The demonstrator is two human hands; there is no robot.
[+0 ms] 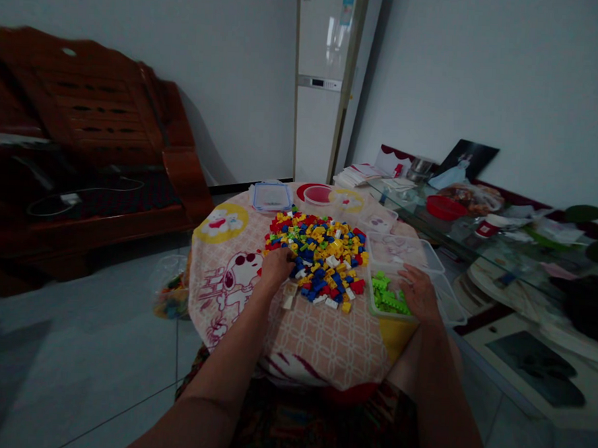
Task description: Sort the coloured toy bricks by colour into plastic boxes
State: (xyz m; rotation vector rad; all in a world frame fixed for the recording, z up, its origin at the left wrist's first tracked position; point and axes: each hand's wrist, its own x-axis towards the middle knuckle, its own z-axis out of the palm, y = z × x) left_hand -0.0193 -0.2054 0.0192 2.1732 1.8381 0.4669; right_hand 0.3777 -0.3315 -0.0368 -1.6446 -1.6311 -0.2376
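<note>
A heap of small toy building bricks (pixel 322 248) in red, yellow, blue, white and green covers the middle of the cloth-covered round table. At its left edge, my left hand (pixel 277 266) has its fingers curled in against the bricks; whatever is between them is hidden. My right hand (pixel 419 292) is over the right side of a clear plastic box, its fingers apart and nothing visible in them. Bright green bricks (pixel 389 297) lie inside that clear box (pixel 391 315). Near my left wrist sits a pale beige piece (pixel 289 293) on the cloth.
Behind the heap are a blue-edged clear container (pixel 272 198) and a pink round container (pixel 318 194). More clear trays (pixel 407 252) stand at right. A glass side table (pixel 515 273) holds a red bowl (pixel 446 208) and a paper cup (pixel 490 225). A wooden bench (pixel 100 123) stands left.
</note>
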